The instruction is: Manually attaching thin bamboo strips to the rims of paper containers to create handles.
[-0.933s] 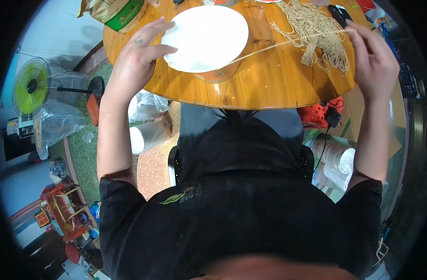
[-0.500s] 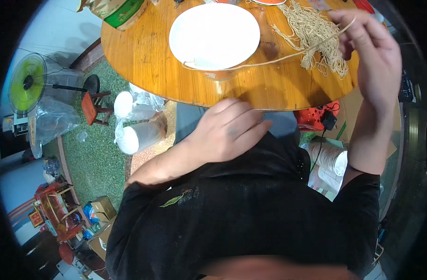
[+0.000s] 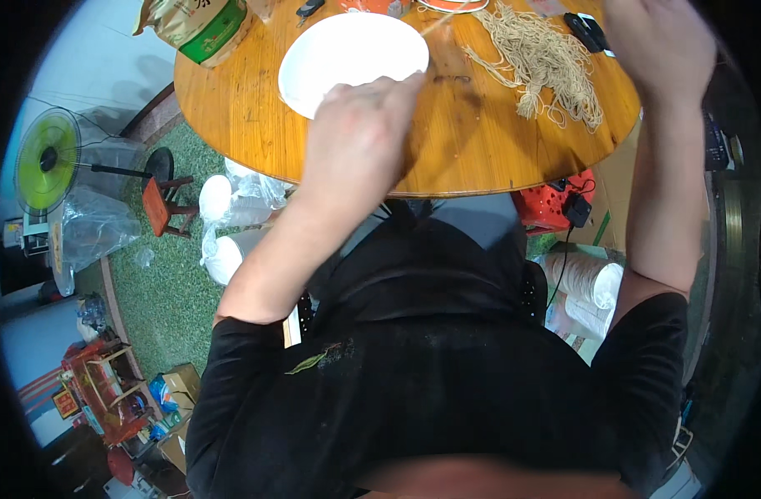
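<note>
My left hand [image 3: 355, 137] hovers over the near edge of a round wooden table [image 3: 231, 108]. Its fingers are pressed together and point at the rim of an empty white plate [image 3: 347, 46]. A thin pale strand [image 3: 443, 20] shows just past the plate; I cannot see whether either hand pinches it. My right hand [image 3: 659, 41] is raised at the table's right side, blurred, next to a loose heap of pale straw-coloured strands [image 3: 546, 58].
A green and gold bag [image 3: 201, 25] and a small black object [image 3: 588, 33] lie on the table. On the floor are a green fan [image 3: 44, 158], a red stool [image 3: 160, 208], bagged white bowls [image 3: 222, 216], a red crate [image 3: 551, 212] and stacked white bowls [image 3: 592, 287].
My left hand dropped from the plate to my lap, then rose again to the plate's near rim. My right hand lifted higher to the table's right. The strand no longer lies across the plate.
</note>
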Available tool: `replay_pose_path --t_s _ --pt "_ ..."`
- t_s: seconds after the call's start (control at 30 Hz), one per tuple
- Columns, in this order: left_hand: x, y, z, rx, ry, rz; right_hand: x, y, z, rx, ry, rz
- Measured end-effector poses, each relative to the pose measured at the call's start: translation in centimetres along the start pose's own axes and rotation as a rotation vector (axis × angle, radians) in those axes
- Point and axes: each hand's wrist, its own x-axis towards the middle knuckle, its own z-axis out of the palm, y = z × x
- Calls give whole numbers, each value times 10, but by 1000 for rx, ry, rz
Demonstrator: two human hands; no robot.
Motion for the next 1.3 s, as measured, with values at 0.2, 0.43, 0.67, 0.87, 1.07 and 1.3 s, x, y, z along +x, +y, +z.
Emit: replay_pose_path --t_s 0.2,0.43,0.67,0.87,1.07,1.3 --pt "-34 -31 -56 82 -71 -71 -93 14 59 572 -389 804" --pt "-16 -20 -56 -65 -202 -50 -153 -77 107 1502 -221 1192" --pt "1 -26 -24 -323 -330 -335 -168 -113 124 1545 101 1318" --pt "-3 -36 -22 -307 -321 -384 -174 -131 128 1497 152 1251" --pt "-6 -41 -16 -369 -338 -352 -160 -131 112 1553 56 1506" --pt "0 -56 -24 -459 -485 -229 -160 -132 105 1579 -26 1519"
